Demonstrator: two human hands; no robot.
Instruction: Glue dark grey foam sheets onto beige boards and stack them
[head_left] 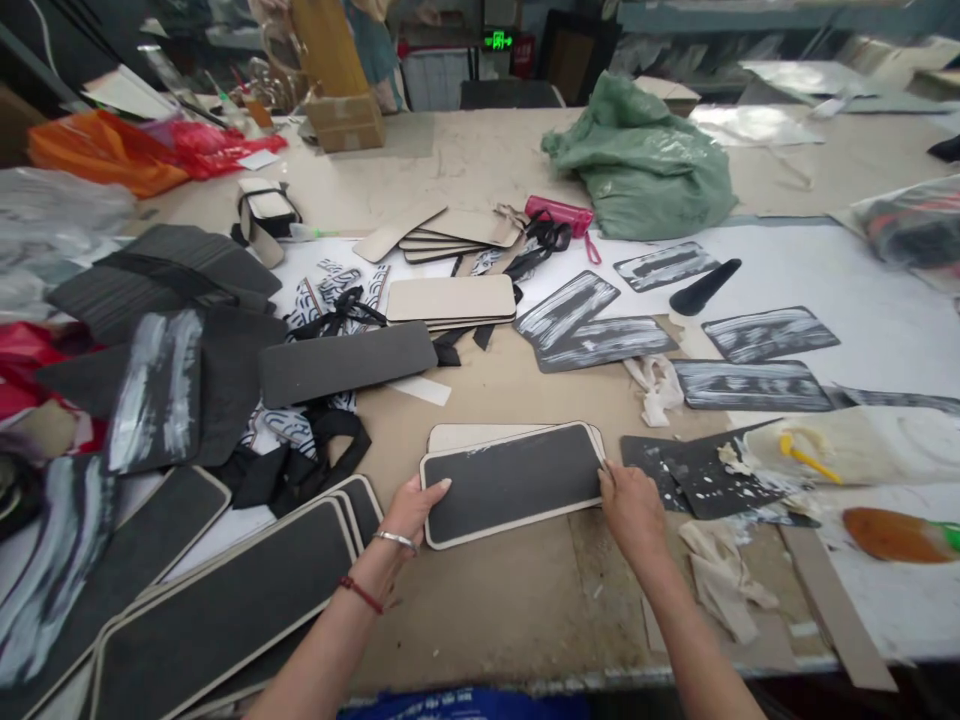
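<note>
Between my two hands lies a dark grey rectangular panel (517, 480) with rounded corners and a pale border, slightly tilted to the right. My left hand (409, 512) grips its left end, thumb on top and fingers out of sight beneath. At the right end, my right hand (631, 503) pinches the edge with curled fingers. Under the panel's far edge a cream panel (480, 437) shows. More pale-edged dark panels (240, 590) are stacked to the left of my left forearm. Dark sheets spattered with white (694, 470) lie just right of my right hand.
White-smeared grey pieces (754, 385) lie at the right, near a white container (862, 445) and an orange-brown bottle (896, 535). A stack of cream panels (450, 298), patterned fabric (307, 310) and grey sheets (165, 280) cover the middle and left. A green bag (645, 160) sits behind.
</note>
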